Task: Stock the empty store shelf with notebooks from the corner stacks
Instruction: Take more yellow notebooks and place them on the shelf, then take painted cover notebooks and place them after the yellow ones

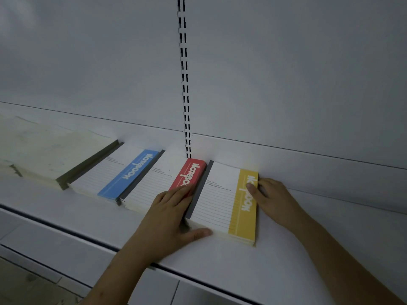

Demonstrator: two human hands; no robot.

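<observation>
Looking down at the white shelf [286, 271], I see both hands framing the yellow notebook stack [222, 205], which lies flat at the right end of the row. My left hand [171, 219] lies along the stack's left edge with fingers straight, its thumb at the near corner. My right hand [275, 199] presses the right edge, thumb resting on the yellow band; neither grip is curled round it. To the left lie the red notebook stack [158, 183], then the blue notebook stack [114, 172], then a blurred pale stack [44, 155].
</observation>
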